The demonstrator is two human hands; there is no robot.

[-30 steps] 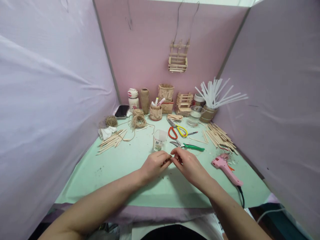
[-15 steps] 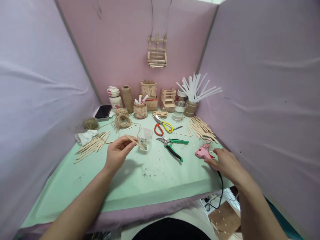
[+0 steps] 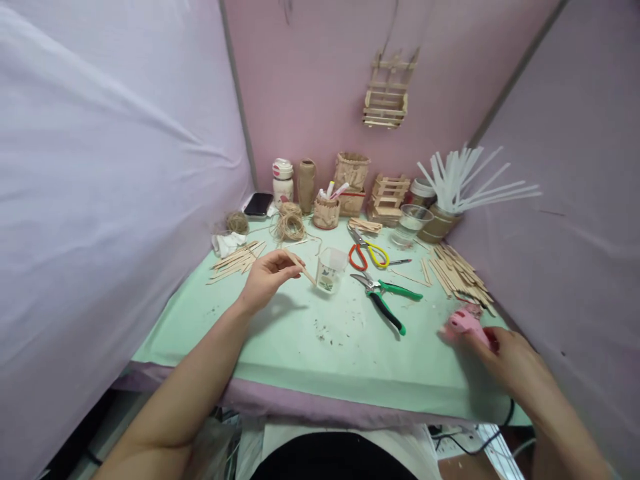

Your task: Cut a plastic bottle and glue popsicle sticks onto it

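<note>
Between the thumb and fingers of my left hand (image 3: 270,277) is a wooden craft stick (image 3: 302,267), its lower end beside a clear plastic cup (image 3: 331,270) with a printed pattern. My right hand (image 3: 510,357) is wrapped round the handle of a pink hot glue gun (image 3: 467,321), slightly blurred, at the table's right side. Its black cord hangs over the front edge. Pruning shears (image 3: 385,300) with green and black handles lie between the cup and the glue gun. Behind them are scissors (image 3: 367,252) with red and yellow handles.
Loose craft sticks lie in piles at the left (image 3: 235,261) and right (image 3: 457,277). Along the back stand a pen holder (image 3: 327,212), a water cup (image 3: 410,225) and a pot of white glue sticks (image 3: 437,225). Twine (image 3: 290,225) lies back left. Fabric walls enclose the table.
My right hand has closed round the glue gun and drawn it toward me. My left hand still holds the craft stick by the cup. The camera has turned left.
</note>
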